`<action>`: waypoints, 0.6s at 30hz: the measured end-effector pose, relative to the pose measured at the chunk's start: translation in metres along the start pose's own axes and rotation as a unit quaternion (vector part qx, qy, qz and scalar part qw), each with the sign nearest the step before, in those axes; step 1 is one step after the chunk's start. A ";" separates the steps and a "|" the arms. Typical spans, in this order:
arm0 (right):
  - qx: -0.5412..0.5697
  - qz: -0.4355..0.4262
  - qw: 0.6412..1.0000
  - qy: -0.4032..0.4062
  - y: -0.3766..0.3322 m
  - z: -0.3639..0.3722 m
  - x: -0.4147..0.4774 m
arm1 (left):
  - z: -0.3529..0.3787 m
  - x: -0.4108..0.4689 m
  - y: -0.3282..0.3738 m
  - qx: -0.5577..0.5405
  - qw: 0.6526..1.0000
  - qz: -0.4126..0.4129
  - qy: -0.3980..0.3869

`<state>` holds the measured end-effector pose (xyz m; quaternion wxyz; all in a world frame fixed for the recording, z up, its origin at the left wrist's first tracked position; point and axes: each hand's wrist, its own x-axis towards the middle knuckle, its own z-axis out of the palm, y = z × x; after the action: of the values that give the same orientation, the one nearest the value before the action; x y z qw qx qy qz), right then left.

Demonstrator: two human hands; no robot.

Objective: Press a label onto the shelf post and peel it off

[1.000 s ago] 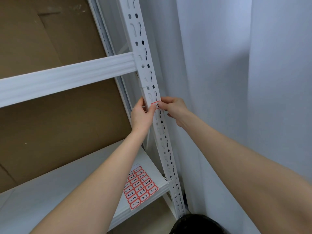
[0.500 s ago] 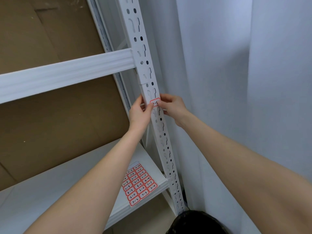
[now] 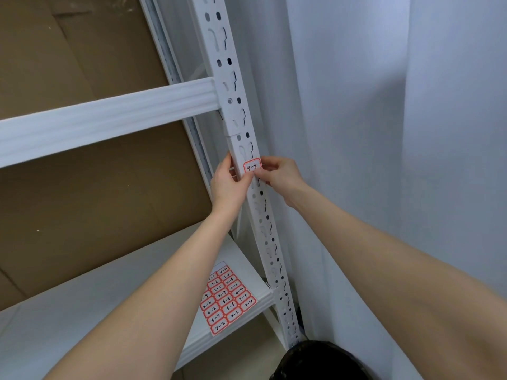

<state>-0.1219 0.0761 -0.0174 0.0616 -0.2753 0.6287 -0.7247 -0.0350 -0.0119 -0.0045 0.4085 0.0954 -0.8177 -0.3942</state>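
A small red-bordered label (image 3: 252, 166) with "4-8" written on it lies against the front of a white slotted shelf upright (image 3: 233, 86). My left hand (image 3: 229, 185) wraps round the upright from the left, thumb at the label's lower edge. My right hand (image 3: 277, 175) reaches in from the right and pinches the label's right side with thumb and forefinger. A sheet of several more red-bordered labels (image 3: 227, 297) lies on the white shelf board (image 3: 82, 305) below my arms.
A white crossbeam (image 3: 104, 119) joins the upright above my hands. Brown cardboard (image 3: 82, 198) backs the shelf. A white curtain (image 3: 370, 133) hangs to the right. A dark object (image 3: 321, 362) sits at the bottom by the upright's foot.
The label now lies flatter and fully readable on the upright. Both hands stay at the same spot, fingers shifted slightly along its edges.
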 end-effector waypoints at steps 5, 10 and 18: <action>-0.047 -0.009 0.997 0.056 0.001 0.005 0.002 | 0.004 0.003 0.001 0.010 1.000 -0.001 0.019; 0.012 0.007 1.000 0.009 0.005 0.001 -0.002 | 0.001 -0.001 0.000 0.003 1.000 -0.010 0.003; -0.004 0.035 0.998 0.060 0.003 0.005 0.009 | 0.000 0.001 0.002 0.015 1.000 -0.006 0.009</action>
<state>-0.1278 0.0678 -0.0168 0.0481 -0.2089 0.6434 -0.7349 -0.0353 -0.0108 -0.0025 0.4121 0.1106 -0.8192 -0.3833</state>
